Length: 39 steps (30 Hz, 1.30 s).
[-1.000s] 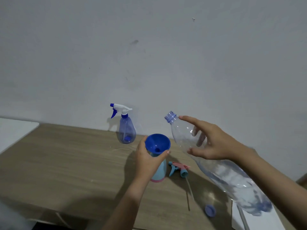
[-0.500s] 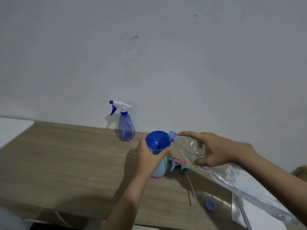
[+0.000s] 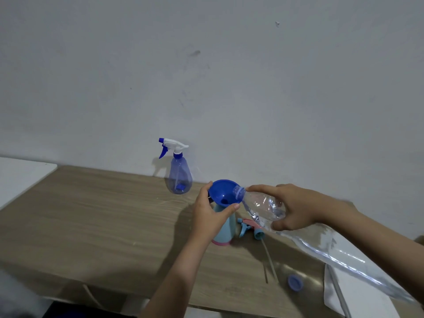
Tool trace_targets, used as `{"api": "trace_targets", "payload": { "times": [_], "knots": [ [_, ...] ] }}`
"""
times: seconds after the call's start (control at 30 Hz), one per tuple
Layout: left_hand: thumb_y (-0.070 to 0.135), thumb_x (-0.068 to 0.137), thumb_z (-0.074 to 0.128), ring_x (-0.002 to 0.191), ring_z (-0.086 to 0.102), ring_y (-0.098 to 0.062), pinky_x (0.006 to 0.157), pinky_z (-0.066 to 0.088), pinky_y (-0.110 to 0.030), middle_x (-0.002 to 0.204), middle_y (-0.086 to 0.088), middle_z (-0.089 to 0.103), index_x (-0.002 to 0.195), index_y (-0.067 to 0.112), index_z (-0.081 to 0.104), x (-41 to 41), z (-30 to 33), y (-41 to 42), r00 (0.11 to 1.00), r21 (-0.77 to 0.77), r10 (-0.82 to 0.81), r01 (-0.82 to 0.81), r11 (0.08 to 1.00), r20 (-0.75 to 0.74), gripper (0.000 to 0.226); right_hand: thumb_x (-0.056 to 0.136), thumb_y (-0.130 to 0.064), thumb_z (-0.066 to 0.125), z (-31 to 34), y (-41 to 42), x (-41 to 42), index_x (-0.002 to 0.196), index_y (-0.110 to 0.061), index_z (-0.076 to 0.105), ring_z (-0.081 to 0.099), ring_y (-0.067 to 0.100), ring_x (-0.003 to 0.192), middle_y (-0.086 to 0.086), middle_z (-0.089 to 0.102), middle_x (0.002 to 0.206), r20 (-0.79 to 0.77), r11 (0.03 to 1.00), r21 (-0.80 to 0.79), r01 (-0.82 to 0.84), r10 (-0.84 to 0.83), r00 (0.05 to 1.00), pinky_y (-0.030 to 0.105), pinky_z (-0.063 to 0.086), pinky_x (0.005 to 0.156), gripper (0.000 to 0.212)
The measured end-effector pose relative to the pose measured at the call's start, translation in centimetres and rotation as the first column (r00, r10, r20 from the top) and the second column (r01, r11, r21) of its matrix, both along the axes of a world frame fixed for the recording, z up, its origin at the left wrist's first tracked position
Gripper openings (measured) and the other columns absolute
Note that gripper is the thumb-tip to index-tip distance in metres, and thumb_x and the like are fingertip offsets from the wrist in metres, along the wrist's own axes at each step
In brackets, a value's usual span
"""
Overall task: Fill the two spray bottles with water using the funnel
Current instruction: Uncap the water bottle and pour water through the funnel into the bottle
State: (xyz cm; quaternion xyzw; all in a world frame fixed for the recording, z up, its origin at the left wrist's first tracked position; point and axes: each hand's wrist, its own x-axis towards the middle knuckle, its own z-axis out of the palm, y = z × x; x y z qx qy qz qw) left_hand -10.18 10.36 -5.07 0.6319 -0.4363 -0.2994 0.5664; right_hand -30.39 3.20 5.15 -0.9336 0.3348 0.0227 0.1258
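The left hand (image 3: 212, 215) is wrapped around the neck of a pale blue spray bottle (image 3: 226, 230), thumb and fingers curled just under the blue funnel (image 3: 221, 191) seated in its mouth; the bottle stands upright on the wooden table (image 3: 91, 221), its body smooth, opaque and cone-shaped, with a pink band at the base. The right hand (image 3: 296, 207) is closed on the shoulder of a large clear plastic bottle (image 3: 321, 246), index finger stretched along the top toward the neck, thumb pressed beneath. This bottle is tilted low, its open threaded mouth resting over the funnel's rim, its thin, glossy wall creased and glinting; whether water is running cannot be told. The funnel is a smooth, round plastic bowl of deep blue. A pink and blue trigger head (image 3: 249, 229) with a thin dip tube lies on the table just beside the pale bottle. A round blue cap (image 3: 295, 282) lies nearer the table's front edge. A translucent blue spray bottle (image 3: 180, 177), teardrop-shaped with a white and blue trigger, stands against the wall, well apart from the hands.
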Motion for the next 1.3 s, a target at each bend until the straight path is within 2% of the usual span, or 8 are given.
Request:
{"api": "trace_targets", "payload": {
  "times": [0.2, 0.4, 0.53, 0.67, 0.8, 1.03, 1.17, 1.3],
  "knots": [
    [0.037, 0.060, 0.088, 0.114, 0.056, -0.011, 0.098, 0.049, -0.034, 0.122, 0.007, 0.058, 0.130, 0.028, 0.045, 0.1, -0.3, -0.2, 1.000, -0.005, 0.006, -0.006, 1.000, -0.006, 0.083, 0.067, -0.033, 0.071, 0.7, 0.3, 0.4, 0.140, -0.054, 0.019, 0.047, 0.000, 0.068, -0.012, 0.049, 0.074, -0.024, 1.000, -0.014, -0.007, 0.007, 1.000, 0.019, 0.038, 0.059, 0.092],
    [0.040, 0.060, 0.087, 0.116, 0.055, -0.012, 0.099, 0.049, -0.039, 0.125, 0.006, 0.057, 0.132, 0.026, 0.044, 0.2, -0.2, -0.3, 1.000, 0.015, 0.008, -0.008, 1.000, 0.018, 0.085, 0.067, -0.035, 0.071, 1.1, 0.4, 0.5, 0.140, -0.054, 0.019, 0.055, 0.010, 0.072, -0.006, 0.057, 0.075, -0.044, 1.000, -0.020, -0.011, 0.010, 0.999, 0.026, 0.048, 0.066, 0.091],
    [0.042, 0.060, 0.087, 0.118, 0.054, -0.013, 0.100, 0.049, -0.040, 0.127, 0.005, 0.056, 0.133, 0.025, 0.044, 0.2, -0.1, -0.2, 1.000, 0.027, 0.014, -0.015, 1.000, 0.028, 0.086, 0.068, -0.035, 0.071, 1.5, 0.4, 0.5, 0.140, -0.053, 0.019, 0.057, 0.013, 0.073, -0.004, 0.058, 0.073, -0.072, 1.000, -0.023, -0.019, 0.018, 0.997, 0.025, 0.047, 0.064, 0.091],
    [0.039, 0.062, 0.086, 0.119, 0.052, -0.012, 0.101, 0.047, -0.038, 0.129, 0.006, 0.054, 0.134, 0.025, 0.043, 0.2, 0.1, -0.2, 0.999, 0.031, 0.011, -0.012, 0.999, 0.034, 0.085, 0.069, -0.035, 0.072, 1.8, 0.6, 0.3, 0.140, -0.053, 0.019, 0.052, 0.006, 0.068, -0.013, 0.050, 0.072, -0.087, 0.999, -0.032, -0.002, 0.000, 0.996, 0.018, 0.038, 0.057, 0.090],
    [0.042, 0.060, 0.086, 0.115, 0.055, -0.011, 0.099, 0.049, -0.039, 0.124, 0.007, 0.058, 0.131, 0.026, 0.045, 0.1, 0.1, -0.2, 0.999, 0.026, 0.011, -0.012, 1.000, 0.038, 0.084, 0.070, -0.034, 0.072, 2.0, 0.8, 0.1, 0.142, -0.051, 0.019, 0.049, 0.004, 0.064, -0.013, 0.048, 0.071, -0.084, 0.999, -0.047, 0.006, -0.010, 0.996, 0.013, 0.030, 0.052, 0.090],
    [0.038, 0.062, 0.086, 0.118, 0.053, -0.012, 0.100, 0.049, -0.038, 0.127, 0.005, 0.055, 0.133, 0.024, 0.043, 0.2, 0.2, -0.1, 0.999, 0.032, 0.008, -0.010, 0.999, 0.053, 0.084, 0.068, -0.036, 0.072, 1.0, 0.5, -0.1, 0.141, -0.053, 0.018, 0.054, 0.011, 0.080, -0.004, 0.057, 0.086, -0.035, 0.999, -0.039, 0.002, -0.003, 0.999, 0.021, 0.043, 0.064, 0.092],
    [0.035, 0.065, 0.085, 0.116, 0.053, -0.010, 0.098, 0.047, -0.028, 0.125, 0.007, 0.056, 0.132, 0.025, 0.043, 0.1, 0.6, 0.2, 0.998, 0.029, 0.006, -0.008, 1.000, 0.067, 0.080, 0.068, -0.037, 0.072, 0.5, 0.4, -0.3, 0.139, -0.056, 0.017, 0.054, 0.011, 0.081, -0.002, 0.058, 0.095, -0.042, 0.999, -0.040, -0.001, -0.001, 0.999, 0.020, 0.043, 0.063, 0.092],
    [0.033, 0.066, 0.085, 0.116, 0.053, -0.011, 0.095, 0.047, -0.025, 0.126, 0.006, 0.055, 0.133, 0.025, 0.042, 0.0, 0.9, 0.3, 0.998, 0.035, 0.007, -0.009, 0.999, 0.057, 0.080, 0.068, -0.035, 0.072, 0.7, 0.5, -0.6, 0.139, -0.054, 0.018, 0.056, 0.012, 0.081, -0.010, 0.055, 0.087, -0.022, 1.000, -0.023, -0.003, 0.003, 1.000, 0.022, 0.045, 0.066, 0.091]
  ]
}}
